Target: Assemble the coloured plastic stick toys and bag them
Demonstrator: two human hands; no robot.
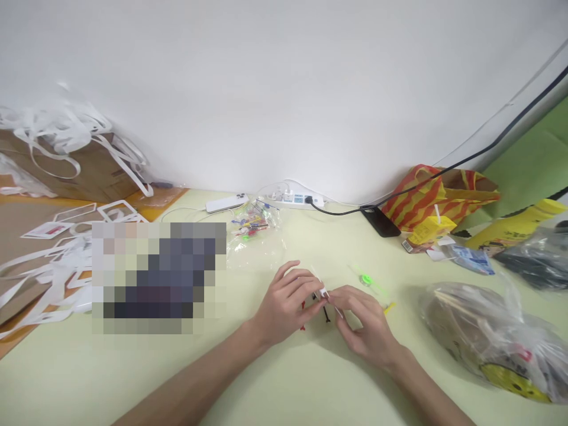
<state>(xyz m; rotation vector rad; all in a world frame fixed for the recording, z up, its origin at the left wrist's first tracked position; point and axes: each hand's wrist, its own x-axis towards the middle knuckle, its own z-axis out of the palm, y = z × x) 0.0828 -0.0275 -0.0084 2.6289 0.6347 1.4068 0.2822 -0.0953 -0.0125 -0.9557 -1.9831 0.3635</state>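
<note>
Your left hand (288, 302) and right hand (361, 322) together pinched a small white stick (323, 290) just above the desk (275, 378). Its thinness made slipping likely; small loose pieces (327, 315) beneath could scatter.

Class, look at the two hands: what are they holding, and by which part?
Both the left hand and right hand pinch a small thin white stick between their fingertips, one at each end. What it is cannot be told.
</note>
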